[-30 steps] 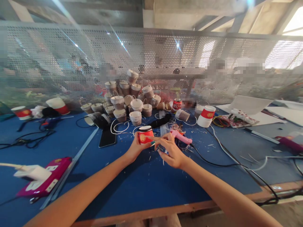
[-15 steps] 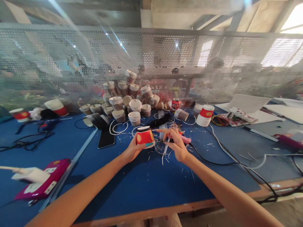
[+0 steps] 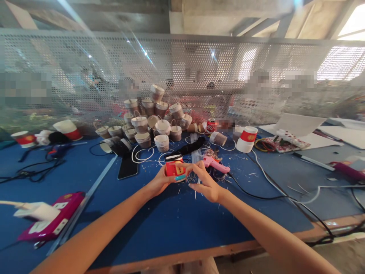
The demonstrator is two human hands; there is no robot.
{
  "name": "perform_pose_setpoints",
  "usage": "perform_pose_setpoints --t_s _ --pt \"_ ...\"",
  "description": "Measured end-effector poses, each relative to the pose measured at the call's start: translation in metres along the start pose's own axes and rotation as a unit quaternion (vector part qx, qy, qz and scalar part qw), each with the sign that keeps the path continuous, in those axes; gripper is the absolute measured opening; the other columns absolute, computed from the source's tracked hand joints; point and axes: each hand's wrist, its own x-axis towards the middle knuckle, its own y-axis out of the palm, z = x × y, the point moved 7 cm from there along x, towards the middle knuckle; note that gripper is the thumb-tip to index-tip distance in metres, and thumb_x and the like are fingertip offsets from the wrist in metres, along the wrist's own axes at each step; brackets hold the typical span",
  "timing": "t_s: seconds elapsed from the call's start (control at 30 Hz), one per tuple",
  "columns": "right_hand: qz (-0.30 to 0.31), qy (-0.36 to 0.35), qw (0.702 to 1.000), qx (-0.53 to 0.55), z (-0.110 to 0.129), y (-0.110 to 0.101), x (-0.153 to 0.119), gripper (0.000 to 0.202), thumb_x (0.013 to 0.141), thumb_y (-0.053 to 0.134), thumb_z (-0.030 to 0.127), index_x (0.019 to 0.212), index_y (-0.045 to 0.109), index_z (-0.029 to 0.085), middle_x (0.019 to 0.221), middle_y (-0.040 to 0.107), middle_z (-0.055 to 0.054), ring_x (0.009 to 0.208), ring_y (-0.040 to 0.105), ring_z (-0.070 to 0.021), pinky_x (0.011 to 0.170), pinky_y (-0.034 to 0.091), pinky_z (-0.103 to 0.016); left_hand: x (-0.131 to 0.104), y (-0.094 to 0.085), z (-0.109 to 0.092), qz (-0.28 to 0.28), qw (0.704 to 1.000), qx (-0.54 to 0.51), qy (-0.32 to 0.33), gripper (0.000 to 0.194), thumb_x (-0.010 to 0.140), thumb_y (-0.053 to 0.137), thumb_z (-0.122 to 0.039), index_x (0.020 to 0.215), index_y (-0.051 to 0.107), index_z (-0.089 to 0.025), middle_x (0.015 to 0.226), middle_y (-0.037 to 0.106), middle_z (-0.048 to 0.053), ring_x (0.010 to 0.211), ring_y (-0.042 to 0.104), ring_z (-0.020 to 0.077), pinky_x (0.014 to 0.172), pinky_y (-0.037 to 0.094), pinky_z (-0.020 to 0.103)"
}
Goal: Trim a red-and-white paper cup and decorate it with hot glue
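Note:
A red paper cup (image 3: 173, 169) with a dark band round its top is gripped by my left hand (image 3: 159, 182), above the blue table. My right hand (image 3: 205, 182) is at the cup's right side, fingers apart and bent, the fingertips at or very near the cup; nothing shows between them. Behind my right hand a pink glue gun (image 3: 217, 165) lies on the table, its black cord running right. Thin white scraps lie scattered around it.
Small grey-white buckets (image 3: 163, 127) are piled at the back centre. A phone (image 3: 128, 166) lies left of centre. A magenta power strip (image 3: 53, 217) is at the left. Stacked cups (image 3: 246, 140) and a red can (image 3: 211, 126) stand behind. Cables cross the right side.
My right hand has moved left and slightly down to the cup, uncovering the pink glue gun. The cup in my left hand has shifted and turned slightly.

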Motion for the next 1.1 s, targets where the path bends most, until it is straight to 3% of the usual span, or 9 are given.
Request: perform_pose_setpoints --t_s 0.17,0.37,0.53,0.6,0.67,0.87,1.1 --pt "-0.05 0.013 0.995 0.087 -0.006 -0.01 0.0 0.021 0.067 0.045 0.017 0.088 0.044 0.021 0.123 0.055 -0.007 0.102 0.042 -0.0258 0.09 0.032 -0.045 -0.001 -0.001 0.004 0.02 0.999 -0.018 -0.022 0.065 0.051 0.083 -0.019 0.113 0.061 -0.018 0.096 0.071 0.008 0.089 0.066 0.0243 0.085 0.049 0.038" --pt "-0.127 0.034 0.982 0.136 -0.025 -0.021 0.0 0.02 0.062 0.042 0.013 0.08 0.041 0.022 0.113 0.062 -0.007 0.088 0.048 -0.0217 0.08 0.036 -0.039 -0.002 -0.007 0.005 0.012 0.999 -0.04 -0.026 0.057 0.055 0.079 -0.017 0.11 0.062 -0.017 0.103 0.07 0.01 0.095 0.066 0.0279 0.092 0.047 0.045" --pt "-0.212 0.011 0.964 0.158 -0.028 -0.032 -0.004 0.019 0.063 0.044 0.017 0.081 0.042 0.022 0.103 0.061 -0.007 0.084 0.05 -0.021 0.076 0.038 -0.037 0.0 -0.008 0.001 0.02 0.998 -0.056 -0.015 0.056 0.055 0.079 -0.02 0.109 0.063 -0.016 0.112 0.068 0.012 0.101 0.064 0.0301 0.096 0.044 0.047" --pt "-0.192 -0.01 0.967 0.17 -0.021 -0.028 -0.004 0.02 0.063 0.045 0.018 0.083 0.043 0.022 0.106 0.061 -0.007 0.088 0.05 -0.022 0.079 0.037 -0.039 0.0 -0.007 0.001 0.022 0.998 -0.061 -0.018 0.058 0.055 0.079 -0.02 0.11 0.063 -0.017 0.111 0.068 0.011 0.101 0.064 0.03 0.096 0.044 0.046" --pt "-0.134 -0.015 0.977 0.165 -0.013 -0.018 -0.002 0.018 0.064 0.046 0.019 0.082 0.044 0.022 0.11 0.061 -0.007 0.091 0.049 -0.0229 0.082 0.037 -0.04 0.0 -0.006 0.0 0.029 0.997 -0.061 -0.023 0.059 0.055 0.079 -0.021 0.112 0.062 -0.02 0.106 0.07 0.01 0.098 0.065 0.0288 0.092 0.046 0.044" --pt "-0.035 0.015 0.992 0.122 -0.007 0.0 -0.002 0.018 0.067 0.047 0.018 0.084 0.045 0.022 0.12 0.057 -0.005 0.099 0.045 -0.0235 0.09 0.034 -0.044 0.0 -0.004 0.004 0.064 0.996 -0.056 -0.034 0.058 0.06 0.077 -0.026 0.115 0.06 -0.019 0.11 0.069 0.011 0.101 0.063 0.0299 0.089 0.045 0.044" --pt "-0.045 0.024 0.993 0.11 -0.01 -0.001 0.001 0.025 0.066 0.044 0.015 0.09 0.042 0.023 0.126 0.054 -0.005 0.103 0.044 -0.0233 0.09 0.035 -0.043 0.001 -0.008 0.009 0.035 0.997 -0.05 -0.039 0.062 0.052 0.081 -0.02 0.111 0.061 -0.022 0.098 0.071 0.007 0.089 0.067 0.0242 0.084 0.048 0.037"
